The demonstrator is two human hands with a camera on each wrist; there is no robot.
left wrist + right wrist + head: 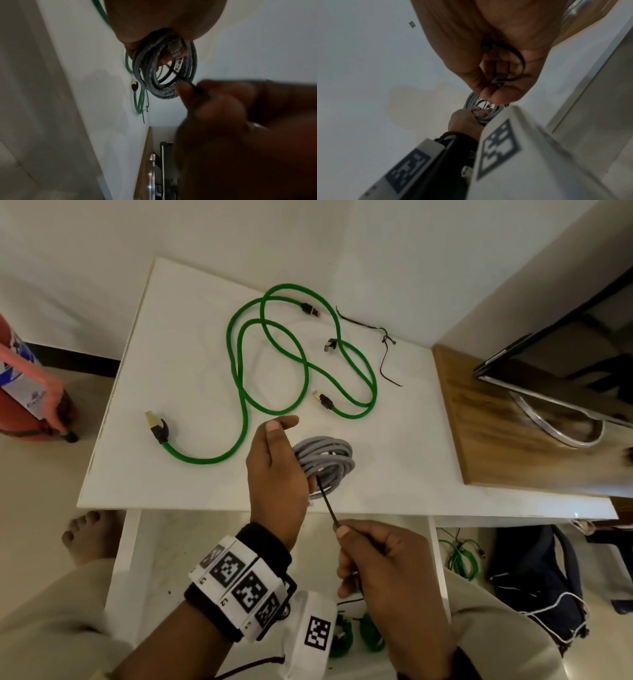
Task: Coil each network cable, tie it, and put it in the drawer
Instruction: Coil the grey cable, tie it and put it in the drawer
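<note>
The left hand [277, 470] has its grip curled round the gray cable coil [329, 460], while the right hand [383, 563] pinches a black tie [327, 503] slanting up to the coil.

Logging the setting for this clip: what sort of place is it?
Probably a room in a home, not a workshop: a white table with an open drawer, a screen on a wooden cabinet, a backpack on the floor.

Markings: hardly any legible.
Wrist band [239, 578] bore square coded tags and small "2"s; red cylinder's label [24, 378] was too blurred.
</note>
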